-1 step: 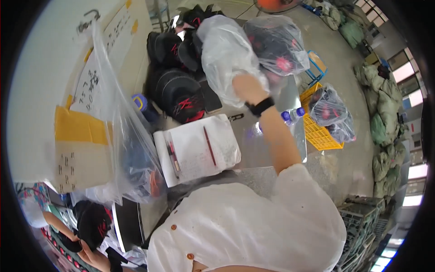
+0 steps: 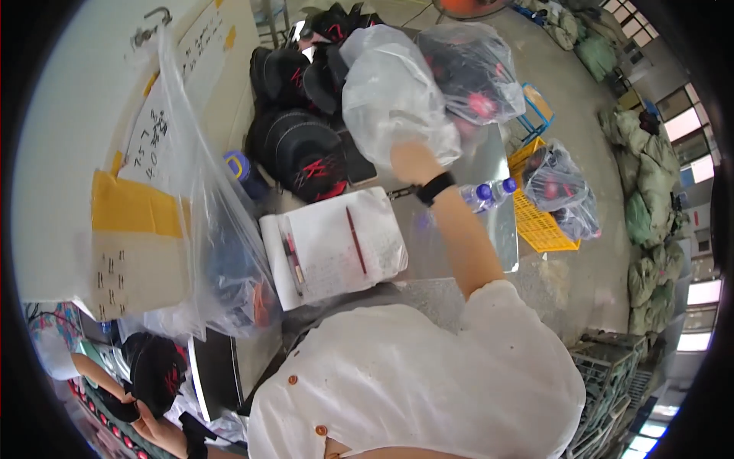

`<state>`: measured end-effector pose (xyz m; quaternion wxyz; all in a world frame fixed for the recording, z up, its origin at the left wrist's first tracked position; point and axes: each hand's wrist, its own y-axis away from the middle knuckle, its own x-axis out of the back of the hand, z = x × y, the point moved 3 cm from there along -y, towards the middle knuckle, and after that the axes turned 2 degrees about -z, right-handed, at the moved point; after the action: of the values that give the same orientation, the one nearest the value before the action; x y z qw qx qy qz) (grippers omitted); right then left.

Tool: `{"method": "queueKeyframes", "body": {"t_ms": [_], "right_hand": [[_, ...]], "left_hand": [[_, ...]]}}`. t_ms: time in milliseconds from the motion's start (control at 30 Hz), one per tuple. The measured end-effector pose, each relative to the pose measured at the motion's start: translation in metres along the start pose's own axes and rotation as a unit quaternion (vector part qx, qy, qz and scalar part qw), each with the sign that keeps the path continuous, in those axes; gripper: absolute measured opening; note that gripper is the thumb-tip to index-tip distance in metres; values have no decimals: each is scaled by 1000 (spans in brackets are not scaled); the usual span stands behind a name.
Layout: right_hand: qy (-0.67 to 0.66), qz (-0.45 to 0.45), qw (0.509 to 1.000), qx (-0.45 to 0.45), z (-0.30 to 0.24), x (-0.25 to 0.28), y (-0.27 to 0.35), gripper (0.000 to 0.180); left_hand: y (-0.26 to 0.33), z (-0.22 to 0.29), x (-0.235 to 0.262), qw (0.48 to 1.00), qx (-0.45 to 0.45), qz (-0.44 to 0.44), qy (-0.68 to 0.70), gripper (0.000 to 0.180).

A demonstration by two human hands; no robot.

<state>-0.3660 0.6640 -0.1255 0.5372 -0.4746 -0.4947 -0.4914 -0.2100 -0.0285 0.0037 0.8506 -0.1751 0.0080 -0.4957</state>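
Bag work looks like the step: right hand at the near end of a cloudy plastic bag toward the surface's far edge, fingers too hidden to tell openness or grip; left hand, can't tell. Next probably calls for pinching loose film. Versus earlier, right hand's slid nearer the notebook.

The right hand sits a little lower and farther left, while the pale plastic bag now bulges out to its right. The black wristband reaches the dark clip; beside the forearm, more of a clear bottle shows.
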Motion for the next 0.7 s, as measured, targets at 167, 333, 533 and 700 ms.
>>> {"method": "queueKeyframes", "body": {"t_ms": [167,333,533,700], "right_hand": [[-105,2,968,-227,-28,-120,54,17],[-66,-72,956,-278,-16,-131,48,22],[-26,101,961,-258,-39,-38,49,13],[-194,107,962,-163,-56,44,55,18]], "left_hand": [[19,-7,-9,999,11,-16,-26,36],[31,1,-16,998,42,-27,36,31],[36,-5,-14,996,62,-46,37,26],[47,-17,-4,995,71,-8,70,28]]}}
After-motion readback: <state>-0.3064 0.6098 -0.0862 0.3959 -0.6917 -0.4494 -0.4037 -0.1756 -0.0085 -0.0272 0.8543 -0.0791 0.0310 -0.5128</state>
